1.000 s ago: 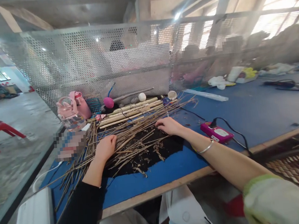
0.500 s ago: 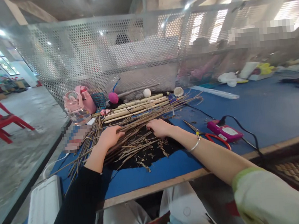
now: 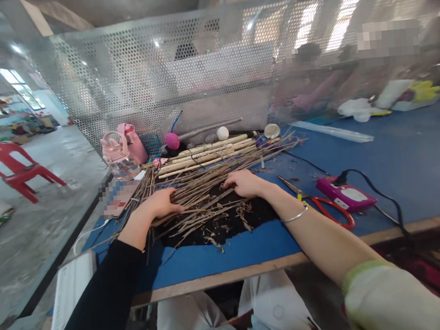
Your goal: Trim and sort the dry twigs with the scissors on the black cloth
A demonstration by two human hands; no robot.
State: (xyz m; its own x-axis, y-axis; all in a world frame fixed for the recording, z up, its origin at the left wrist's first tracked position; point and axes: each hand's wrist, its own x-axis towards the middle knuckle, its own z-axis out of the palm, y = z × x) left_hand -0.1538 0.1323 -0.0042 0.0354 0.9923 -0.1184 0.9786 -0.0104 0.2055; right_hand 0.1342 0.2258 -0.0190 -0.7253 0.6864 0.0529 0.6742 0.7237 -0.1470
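A spread of thin dry brown stalks [image 3: 202,184] lies across a black sheet [image 3: 261,214] on the blue table. My left hand [image 3: 160,203] rests on the left part of the stalks, thumb apart from the fingers. At the right my right hand [image 3: 248,183] hovers over or touches the near side of the spread; its fingers are bent and the thumb stands off from them. Neither hand appears closed round any stalk. Crumbled dry leaf scraps [image 3: 244,217] and shorter loose stalks lie below the hands.
Thicker pale sticks [image 3: 204,156] lie behind the stalks. Red-handled scissors [image 3: 334,211] and a purple power box [image 3: 346,195] with a black cord are at right. A pink bottle [image 3: 117,156], a phone [image 3: 120,198] and a white power strip [image 3: 71,286] stand left. A perforated metal screen [image 3: 182,81] rises behind.
The camera view has shifted, so the scene sits further right. My left thumb has spread away from its fingers, and my right thumb and fingers show more gap. Some stalks under my hands have shifted.
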